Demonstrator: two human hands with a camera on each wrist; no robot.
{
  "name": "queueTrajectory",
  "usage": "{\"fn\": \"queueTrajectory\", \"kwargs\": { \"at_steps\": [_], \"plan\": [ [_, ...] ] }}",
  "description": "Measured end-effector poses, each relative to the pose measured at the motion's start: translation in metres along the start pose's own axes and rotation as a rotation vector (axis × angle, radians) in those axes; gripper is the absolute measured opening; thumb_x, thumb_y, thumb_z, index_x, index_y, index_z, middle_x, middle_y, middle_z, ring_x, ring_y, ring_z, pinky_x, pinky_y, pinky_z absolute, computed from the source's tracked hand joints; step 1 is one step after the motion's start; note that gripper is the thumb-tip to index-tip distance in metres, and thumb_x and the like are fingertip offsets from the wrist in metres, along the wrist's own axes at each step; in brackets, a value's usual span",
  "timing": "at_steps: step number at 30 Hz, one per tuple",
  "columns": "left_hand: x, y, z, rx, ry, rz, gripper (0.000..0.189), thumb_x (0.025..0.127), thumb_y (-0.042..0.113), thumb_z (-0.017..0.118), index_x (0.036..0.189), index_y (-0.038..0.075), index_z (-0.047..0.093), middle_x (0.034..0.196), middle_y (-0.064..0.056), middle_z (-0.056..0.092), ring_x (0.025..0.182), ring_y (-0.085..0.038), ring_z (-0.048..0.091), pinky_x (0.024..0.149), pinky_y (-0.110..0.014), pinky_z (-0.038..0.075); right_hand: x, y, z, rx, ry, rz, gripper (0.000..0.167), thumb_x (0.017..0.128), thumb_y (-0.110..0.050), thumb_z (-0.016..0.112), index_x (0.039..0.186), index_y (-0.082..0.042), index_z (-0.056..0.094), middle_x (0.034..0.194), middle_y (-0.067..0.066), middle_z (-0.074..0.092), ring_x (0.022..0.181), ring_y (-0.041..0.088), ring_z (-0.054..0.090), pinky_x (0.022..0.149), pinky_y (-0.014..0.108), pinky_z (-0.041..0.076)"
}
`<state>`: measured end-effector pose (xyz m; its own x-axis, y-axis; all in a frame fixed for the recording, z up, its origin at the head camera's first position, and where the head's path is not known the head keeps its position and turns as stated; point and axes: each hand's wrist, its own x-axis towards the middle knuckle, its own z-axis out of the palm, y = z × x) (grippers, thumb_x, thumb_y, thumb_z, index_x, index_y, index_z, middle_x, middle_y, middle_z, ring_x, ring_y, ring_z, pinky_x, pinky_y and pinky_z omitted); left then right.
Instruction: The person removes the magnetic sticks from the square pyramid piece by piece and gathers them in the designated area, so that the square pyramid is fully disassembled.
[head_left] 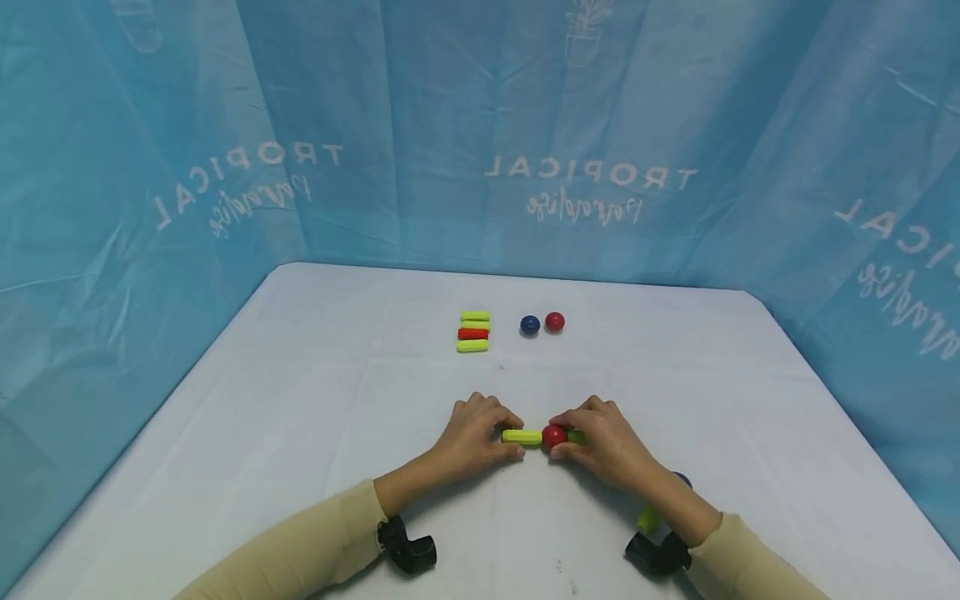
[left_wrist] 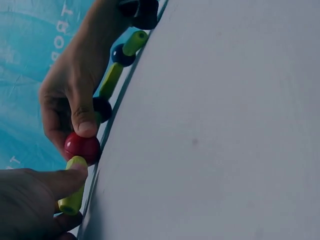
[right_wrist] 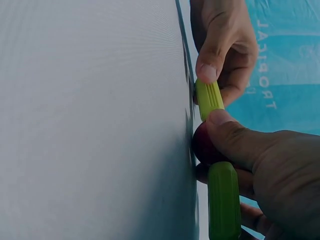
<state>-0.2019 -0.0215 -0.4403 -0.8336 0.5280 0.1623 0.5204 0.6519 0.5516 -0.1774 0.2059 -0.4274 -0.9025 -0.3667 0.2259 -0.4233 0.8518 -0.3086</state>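
My left hand pinches a yellow-green ridged stick between thumb and fingers. The stick's right end meets a red ball, which my right hand grips between thumb and fingertips. From the ball's other side runs a second green stick, partly covered by the right hand in the head view. The left wrist view shows the row carrying on past the right hand: a dark blue ball, another green stick, a second blue ball and an end stick.
Farther back on the white table lie several short sticks, yellow-green ones and a red one. Right of them sit a loose blue ball and a red ball. A blue printed curtain surrounds the table.
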Motion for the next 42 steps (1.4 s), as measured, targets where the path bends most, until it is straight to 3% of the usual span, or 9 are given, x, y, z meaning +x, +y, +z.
{"fn": "queueTrajectory", "kwargs": {
  "at_steps": [9,14,17,21,25,32,37,42],
  "plan": [
    [-0.001,0.005,0.000,0.002,0.119,0.026,0.020,0.079,0.030,0.074,0.095,0.018,0.071,0.088,0.004,0.065,0.083,-0.009,0.046,0.079,-0.031,0.032,-0.001,0.000,0.000,-0.014,0.003,-0.024,0.040,0.071,-0.042,0.078,0.105,-0.020,0.071,0.089,-0.009,0.068,0.083,0.006,0.045,0.073,0.026,0.035],
    [-0.001,0.004,-0.001,0.001,0.122,0.018,0.019,0.080,0.030,0.073,0.095,0.018,0.072,0.087,0.005,0.065,0.083,-0.009,0.047,0.080,-0.032,0.033,0.000,0.000,0.000,-0.013,0.000,-0.033,0.040,0.071,-0.040,0.078,0.104,-0.019,0.071,0.089,-0.009,0.069,0.083,0.007,0.045,0.073,0.027,0.035],
    [-0.003,-0.004,-0.005,-0.023,0.141,-0.008,0.018,0.080,0.029,0.073,0.094,0.018,0.072,0.087,0.005,0.066,0.083,-0.009,0.048,0.080,-0.033,0.033,0.001,-0.001,0.000,-0.001,-0.026,-0.021,0.041,0.072,-0.041,0.078,0.106,-0.019,0.071,0.090,-0.008,0.069,0.084,0.007,0.045,0.074,0.027,0.035],
    [-0.003,-0.025,-0.019,-0.058,0.221,-0.097,0.017,0.079,0.026,0.075,0.094,0.018,0.073,0.086,0.005,0.067,0.082,-0.011,0.049,0.080,-0.034,0.033,0.001,-0.001,-0.002,-0.002,-0.045,-0.005,0.043,0.072,-0.040,0.078,0.108,-0.017,0.070,0.092,-0.007,0.069,0.085,0.008,0.045,0.075,0.028,0.035],
    [0.006,-0.051,-0.040,-0.063,0.283,-0.201,0.020,0.080,0.025,0.074,0.098,0.017,0.073,0.091,0.000,0.067,0.087,-0.017,0.050,0.081,-0.038,0.033,0.000,0.001,-0.003,-0.002,-0.028,-0.026,0.042,0.072,-0.039,0.078,0.107,-0.016,0.071,0.092,-0.006,0.070,0.085,0.008,0.045,0.075,0.028,0.035],
    [0.048,-0.104,-0.075,-0.029,0.326,-0.353,0.026,0.086,0.024,0.067,0.110,0.012,0.068,0.105,-0.008,0.061,0.099,-0.025,0.046,0.087,-0.044,0.029,0.001,0.003,-0.002,0.014,-0.019,-0.036,0.042,0.072,-0.039,0.078,0.107,-0.016,0.071,0.091,-0.008,0.068,0.085,0.007,0.045,0.074,0.027,0.035],
    [0.077,-0.139,-0.087,0.026,0.305,-0.418,0.030,0.089,0.027,0.064,0.114,0.011,0.067,0.110,-0.012,0.057,0.106,-0.030,0.043,0.092,-0.048,0.028,0.001,0.003,-0.002,0.030,-0.035,-0.012,0.043,0.072,-0.038,0.079,0.108,-0.016,0.070,0.092,-0.007,0.068,0.086,0.007,0.045,0.077,0.030,0.037],
    [0.094,-0.161,-0.092,0.035,0.250,-0.449,0.031,0.091,0.029,0.062,0.117,0.012,0.065,0.114,-0.014,0.055,0.115,-0.033,0.039,0.098,-0.052,0.025,0.000,0.003,-0.002,0.030,-0.028,-0.025,0.043,0.072,-0.038,0.079,0.108,-0.016,0.070,0.093,-0.007,0.068,0.085,0.007,0.044,0.078,0.031,0.038]
  ]
}}
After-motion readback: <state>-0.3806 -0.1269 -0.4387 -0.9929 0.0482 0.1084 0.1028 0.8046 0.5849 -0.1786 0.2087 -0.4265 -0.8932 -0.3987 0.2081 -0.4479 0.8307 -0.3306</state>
